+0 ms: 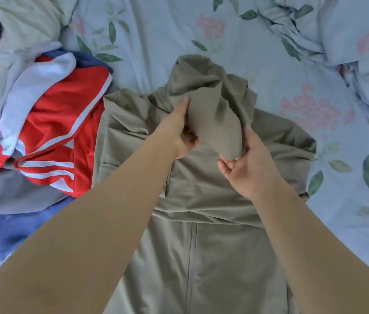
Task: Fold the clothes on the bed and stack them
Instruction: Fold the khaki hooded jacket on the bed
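Note:
An olive-green zip jacket (213,257) lies spread on the bed in front of me, zip running down its middle. Its hood (210,91) is bunched up above the collar. My left hand (180,130) grips the left side of the hood, thumb on top and fingers curled underneath. My right hand (244,162) holds the hood's lower right edge, thumb along the cloth and fingers curled under it. Both forearms reach over the jacket's body.
A heap of unfolded clothes lies at the left: a red garment with white stripes (61,137), white cloth (36,87), grey cloth (15,193) and blue cloth (4,241). The floral light-blue bedsheet (269,53) spreads behind and to the right, with a rumpled duvet (349,37) at top right.

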`<state>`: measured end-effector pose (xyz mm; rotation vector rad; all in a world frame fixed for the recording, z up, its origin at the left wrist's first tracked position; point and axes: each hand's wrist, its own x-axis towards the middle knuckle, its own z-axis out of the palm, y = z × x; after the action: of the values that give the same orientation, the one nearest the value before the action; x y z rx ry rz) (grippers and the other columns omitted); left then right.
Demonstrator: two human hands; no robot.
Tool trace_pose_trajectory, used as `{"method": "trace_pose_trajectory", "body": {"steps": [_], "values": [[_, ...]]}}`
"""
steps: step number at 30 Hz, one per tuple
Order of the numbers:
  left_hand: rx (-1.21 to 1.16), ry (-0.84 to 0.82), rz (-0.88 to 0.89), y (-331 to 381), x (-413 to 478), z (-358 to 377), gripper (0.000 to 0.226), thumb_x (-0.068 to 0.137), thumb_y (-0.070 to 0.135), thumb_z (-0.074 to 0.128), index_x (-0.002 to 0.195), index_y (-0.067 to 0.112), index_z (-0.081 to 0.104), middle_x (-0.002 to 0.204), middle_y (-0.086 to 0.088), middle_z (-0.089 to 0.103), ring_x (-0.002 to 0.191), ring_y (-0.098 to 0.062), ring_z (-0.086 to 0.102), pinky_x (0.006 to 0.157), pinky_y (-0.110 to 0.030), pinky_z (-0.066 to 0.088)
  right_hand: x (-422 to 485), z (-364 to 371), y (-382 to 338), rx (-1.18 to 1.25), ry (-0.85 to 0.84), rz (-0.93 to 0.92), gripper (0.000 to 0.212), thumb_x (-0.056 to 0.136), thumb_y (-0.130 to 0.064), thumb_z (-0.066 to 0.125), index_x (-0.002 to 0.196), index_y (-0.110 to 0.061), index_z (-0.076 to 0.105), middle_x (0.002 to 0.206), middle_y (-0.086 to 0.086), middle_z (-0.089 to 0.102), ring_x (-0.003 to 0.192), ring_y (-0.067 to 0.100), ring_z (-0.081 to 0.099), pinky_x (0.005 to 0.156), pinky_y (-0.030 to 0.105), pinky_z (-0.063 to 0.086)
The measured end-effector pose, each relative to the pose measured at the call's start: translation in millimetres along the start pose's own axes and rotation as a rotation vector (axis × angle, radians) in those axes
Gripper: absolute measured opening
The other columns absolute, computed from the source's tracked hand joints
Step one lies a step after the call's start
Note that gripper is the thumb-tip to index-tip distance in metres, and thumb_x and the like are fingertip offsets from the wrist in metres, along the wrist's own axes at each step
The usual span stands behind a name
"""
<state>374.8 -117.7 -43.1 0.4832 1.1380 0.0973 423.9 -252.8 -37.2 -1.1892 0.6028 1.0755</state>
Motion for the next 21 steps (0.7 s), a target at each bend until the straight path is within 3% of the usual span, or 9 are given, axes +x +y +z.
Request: {"method": "trace_pose_trajectory", "body": {"steps": [3,5,8,9,11,14,17,19,21], "values": [[-0.013,0.071,-0.005,-1,-7,-2,0.026,0.088,0.022,0.066,0.113,0.014,0.062,0.092,-0.002,0.068,0.079,-0.015,0.064,0.064,-0.027,0.056,-4,-2,3,-0.036,0.028,0.004,0.025,0.095,-0.030,0.053,0.120,-0.026,0.054,0.100,-0.008,0.065,0.080,0.006,0.060,0.067,0.024,0.044],[-0.090,0.039,0.073,0,-17,-3,0.025,0.093,0.018,0.059,0.118,0.013,0.061,0.091,-0.003,0.068,0.078,-0.017,0.066,0.064,-0.029,0.057,-10,-2,-4,0.103,0.003,-0.032,0.016,0.095,-0.024,0.053,0.111,-0.022,0.056,0.086,-0.007,0.064,0.079,0.009,0.060,0.071,0.025,0.046],[-0.255,-0.248,0.193,3,-53,-19,0.025,0.092,0.013,0.050,0.116,0.018,0.054,0.085,0.000,0.071,0.077,-0.014,0.069,0.063,-0.028,0.056,-34,-14,-15,0.464,-0.201,-0.109,0.014,0.085,-0.013,0.053,0.072,-0.013,0.056,0.065,0.000,0.055,0.069,0.017,0.055,0.079,0.032,0.047],[-0.260,-0.318,0.202,-2,-63,-29,0.026,0.087,0.011,0.050,0.112,0.019,0.054,0.084,0.001,0.071,0.078,-0.014,0.069,0.067,-0.029,0.056,-41,-22,-13,0.481,-0.236,-0.115,0.018,0.078,-0.012,0.054,0.060,-0.014,0.052,0.059,0.000,0.049,0.065,0.018,0.050,0.079,0.033,0.046],[-0.186,-0.272,0.148,-20,-73,-53,0.018,0.083,0.007,0.046,0.095,0.017,0.055,0.082,0.001,0.066,0.079,-0.016,0.063,0.071,-0.032,0.054,-46,-44,3,0.355,-0.141,-0.061,0.027,0.077,-0.013,0.051,0.050,-0.016,0.051,0.057,-0.001,0.044,0.061,0.018,0.044,0.077,0.031,0.044],[-0.173,0.023,-0.028,-52,-74,-86,0.017,0.091,0.024,0.042,0.085,0.013,0.055,0.088,-0.003,0.055,0.083,-0.018,0.055,0.066,-0.036,0.047,-44,-73,35,0.173,0.124,0.094,0.019,0.093,-0.025,0.045,0.080,-0.015,0.056,0.082,0.005,0.051,0.072,0.019,0.048,0.072,0.031,0.041],[-0.080,0.135,-0.110,-66,-69,-92,0.056,0.085,0.057,0.054,0.120,0.014,0.053,0.117,-0.004,0.055,0.108,-0.024,0.056,0.070,-0.043,0.052,-39,-76,46,0.186,0.223,0.120,0.038,0.092,-0.048,0.050,0.111,-0.014,0.052,0.107,0.010,0.054,0.096,0.027,0.055,0.093,0.039,0.045],[0.118,0.243,-0.093,-69,-65,-80,0.064,0.082,0.057,0.060,0.129,0.016,0.049,0.125,-0.009,0.056,0.097,-0.025,0.061,0.066,-0.041,0.054,-37,-67,48,0.127,0.219,0.099,0.047,0.086,-0.054,0.057,0.115,-0.017,0.055,0.112,0.007,0.058,0.100,0.024,0.056,0.093,0.043,0.048],[0.213,0.320,-0.041,-72,-59,-67,0.060,0.084,0.041,0.065,0.134,0.017,0.043,0.126,-0.013,0.055,0.083,-0.023,0.061,0.058,-0.039,0.055,-35,-54,48,0.059,0.241,0.088,0.058,0.078,-0.054,0.067,0.123,-0.022,0.052,0.118,0.003,0.057,0.104,0.024,0.056,0.080,0.044,0.053]]}}
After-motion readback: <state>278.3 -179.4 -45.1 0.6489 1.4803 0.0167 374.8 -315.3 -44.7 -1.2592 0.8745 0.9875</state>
